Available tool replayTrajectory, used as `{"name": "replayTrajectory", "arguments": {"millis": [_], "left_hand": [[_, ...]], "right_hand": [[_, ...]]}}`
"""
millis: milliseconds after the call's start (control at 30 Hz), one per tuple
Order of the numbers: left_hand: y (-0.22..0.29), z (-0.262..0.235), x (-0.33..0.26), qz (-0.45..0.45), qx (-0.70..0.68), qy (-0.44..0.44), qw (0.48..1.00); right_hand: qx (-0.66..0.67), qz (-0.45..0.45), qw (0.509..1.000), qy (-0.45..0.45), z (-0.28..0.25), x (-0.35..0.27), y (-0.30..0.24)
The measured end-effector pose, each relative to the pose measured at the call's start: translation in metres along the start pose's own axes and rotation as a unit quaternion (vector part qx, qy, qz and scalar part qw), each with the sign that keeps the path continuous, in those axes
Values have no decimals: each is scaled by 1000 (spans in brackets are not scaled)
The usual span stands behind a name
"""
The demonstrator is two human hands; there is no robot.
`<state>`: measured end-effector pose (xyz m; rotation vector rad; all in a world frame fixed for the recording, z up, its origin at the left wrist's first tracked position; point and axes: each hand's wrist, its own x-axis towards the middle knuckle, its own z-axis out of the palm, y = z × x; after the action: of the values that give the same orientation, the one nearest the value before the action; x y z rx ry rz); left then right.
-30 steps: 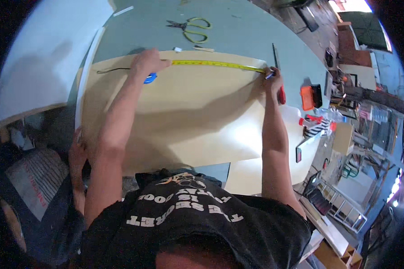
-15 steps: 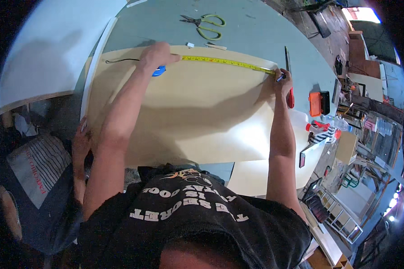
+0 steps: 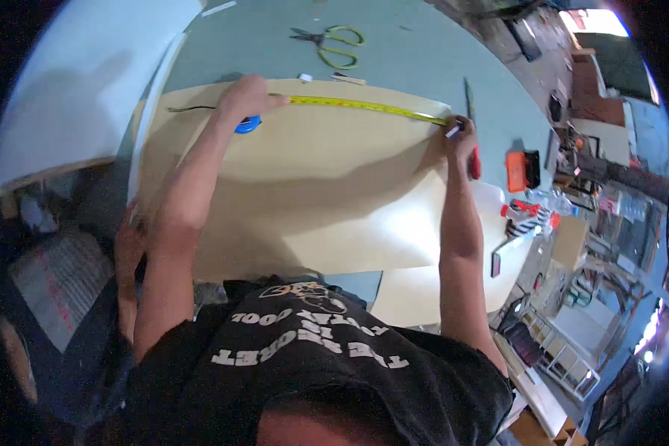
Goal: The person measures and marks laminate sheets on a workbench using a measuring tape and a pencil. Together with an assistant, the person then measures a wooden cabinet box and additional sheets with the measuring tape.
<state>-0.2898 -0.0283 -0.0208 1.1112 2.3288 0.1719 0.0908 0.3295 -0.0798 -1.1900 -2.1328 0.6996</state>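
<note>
A yellow tape measure blade (image 3: pixel 357 107) stretches along the far edge of a cream board (image 3: pixel 312 171). Its blue case (image 3: pixel 248 125) lies beneath my left hand (image 3: pixel 244 98), which is closed around the tape with thumb and fingers pointing right. A dark wrist cord trails leftward from the case. At the tape's far right end, my right hand (image 3: pixel 461 135) pinches the blade near the board's corner and also holds a small pen-like marker (image 3: pixel 454 131). Next to that hand lies a red-handled tool (image 3: pixel 475 163) with a long dark blade, partly hidden.
Green-handled shears (image 3: pixel 337 46), a small white block (image 3: pixel 305 77) and wood slivers (image 3: pixel 348 79) lie beyond the board on the grey-green table (image 3: pixel 253 44). At right sit an orange-and-black case (image 3: pixel 516 171) and bottles. A white panel stands left, beside another person's arm (image 3: pixel 128 267).
The whole view has shifted slightly, so things appear a little further left. Both hands keep their hold on the tape, which stays stretched along the board.
</note>
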Motion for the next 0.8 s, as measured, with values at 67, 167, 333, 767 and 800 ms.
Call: {"name": "replayTrajectory", "arguments": {"millis": [67,167,333,767,800], "left_hand": [[-11,-10,-10,-16,-16,12,1000],[-59,-15,-34,-69,-30,21,997],[-160,-39,-91,-176,6,45,983],[-206,-42,-123,-82,-143,-49,985],[-205,-41,-126,-85,-129,-54,986]], "right_hand": [[37,7,999,-8,5,-1,21],[89,9,996,-27,6,9,57],[-67,-90,994,-4,0,13,56],[40,-9,999,-17,-8,18,46],[41,-9,999,-19,-8,15,43]]}}
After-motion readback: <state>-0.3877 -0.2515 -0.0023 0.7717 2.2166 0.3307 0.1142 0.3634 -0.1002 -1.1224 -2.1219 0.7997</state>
